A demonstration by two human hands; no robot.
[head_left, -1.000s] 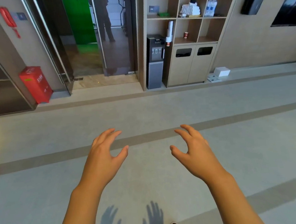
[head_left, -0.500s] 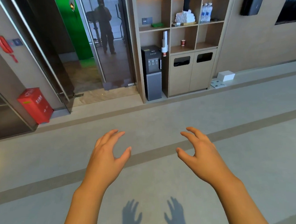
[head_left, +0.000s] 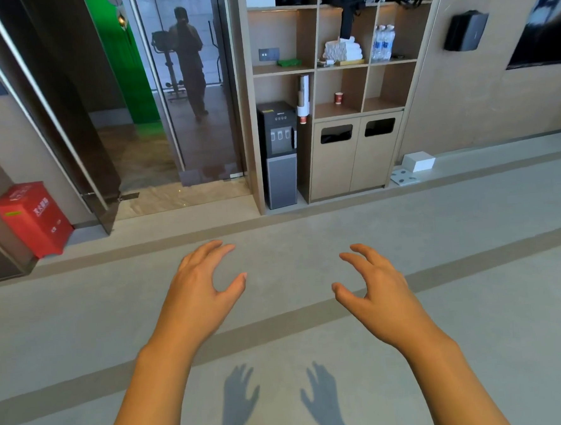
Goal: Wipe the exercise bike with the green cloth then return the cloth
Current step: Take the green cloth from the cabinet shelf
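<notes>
A folded green cloth (head_left: 289,62) lies on a shelf of the wooden shelving unit (head_left: 316,69) against the far wall. An exercise bike (head_left: 167,63) shows only as a dim reflection in the glass door (head_left: 196,86), beside a reflected person. My left hand (head_left: 200,291) and my right hand (head_left: 374,288) hover palm-down over the grey floor, fingers loosely curved and spread, holding nothing. Both hands are far from the shelf.
A black water dispenser (head_left: 279,153) stands left of the shelf's two bin doors (head_left: 356,155). Stacked white towels (head_left: 343,49) and water bottles (head_left: 383,43) fill other shelves. A red fire cabinet (head_left: 31,219) sits at the left wall, a small white box (head_left: 418,162) on the floor right.
The view has tilted up and come closer to the shelving, so the upper shelves and the reflection show more. Both hands keep the same empty, spread pose.
</notes>
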